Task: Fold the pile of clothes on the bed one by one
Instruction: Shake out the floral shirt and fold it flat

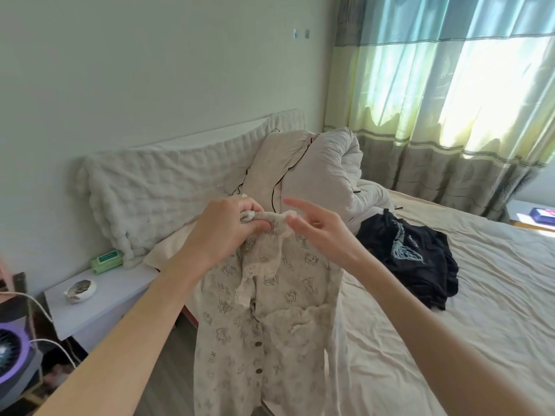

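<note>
Head view showed me both hands raised above the bed (450, 295), holding up a cream printed garment (270, 310) by its top edge. My left hand (228, 229) had its grip clenched round a bunched bit of the neckline. My right hand (318, 229) pinched the same edge just beside it, with the index finger pointing out straight. The garment hung down over the near edge of the bed, its buttons showing. A black garment (414, 253) lay crumpled on the bed, right of the cream one, near the pillows (315, 175).
</note>
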A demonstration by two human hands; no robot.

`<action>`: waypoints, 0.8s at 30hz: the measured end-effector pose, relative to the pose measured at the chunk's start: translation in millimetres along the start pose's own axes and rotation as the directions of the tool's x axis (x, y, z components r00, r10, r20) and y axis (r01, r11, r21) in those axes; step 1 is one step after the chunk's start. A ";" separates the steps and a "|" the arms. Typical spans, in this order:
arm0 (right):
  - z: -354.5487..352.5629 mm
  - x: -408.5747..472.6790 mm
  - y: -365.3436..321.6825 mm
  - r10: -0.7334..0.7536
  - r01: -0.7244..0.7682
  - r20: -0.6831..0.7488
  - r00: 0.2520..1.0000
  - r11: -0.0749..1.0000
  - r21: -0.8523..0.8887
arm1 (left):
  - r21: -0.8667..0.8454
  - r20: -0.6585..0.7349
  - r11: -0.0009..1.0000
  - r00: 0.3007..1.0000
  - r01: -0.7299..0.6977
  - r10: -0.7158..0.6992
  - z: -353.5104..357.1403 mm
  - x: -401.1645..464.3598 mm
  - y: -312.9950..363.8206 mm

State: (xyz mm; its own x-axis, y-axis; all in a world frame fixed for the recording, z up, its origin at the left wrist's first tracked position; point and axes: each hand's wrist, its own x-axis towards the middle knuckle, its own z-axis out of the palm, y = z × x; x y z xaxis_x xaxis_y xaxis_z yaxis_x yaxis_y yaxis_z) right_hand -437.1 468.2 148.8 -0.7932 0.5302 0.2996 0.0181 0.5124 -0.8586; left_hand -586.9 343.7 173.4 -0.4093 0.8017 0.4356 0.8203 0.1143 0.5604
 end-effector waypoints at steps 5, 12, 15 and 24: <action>4.8 12.2 6.3 0.025 -0.025 -0.006 1.000 0.923 -0.385 | 0.014 0.097 1.000 0.995 0.000 -0.002 -2.8 1.8 -3.9; -58.1 26.2 39.7 0.057 -0.137 -0.251 0.966 0.938 -0.318 | -0.578 0.367 0.690 0.894 0.436 -0.257 -46.9 -0.9 -47.1; -68.0 30.1 39.9 -0.016 -0.083 -0.283 0.959 0.939 -0.333 | -0.525 0.463 0.718 0.861 0.458 -0.211 -45.5 -1.6 -53.4; -82.4 17.4 26.1 -0.076 -0.056 -0.330 0.941 0.926 -0.373 | -0.225 0.185 0.957 0.973 0.182 -0.142 -26.5 0.4 -56.7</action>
State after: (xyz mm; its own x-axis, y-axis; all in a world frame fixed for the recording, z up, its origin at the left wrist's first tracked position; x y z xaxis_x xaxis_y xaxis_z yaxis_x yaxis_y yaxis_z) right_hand -400.3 546.5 165.9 -0.5464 0.6831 0.4845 0.2886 0.6967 -0.6568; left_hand -644.1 322.0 160.4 -0.4407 0.8717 0.2141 0.6204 0.1234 0.7745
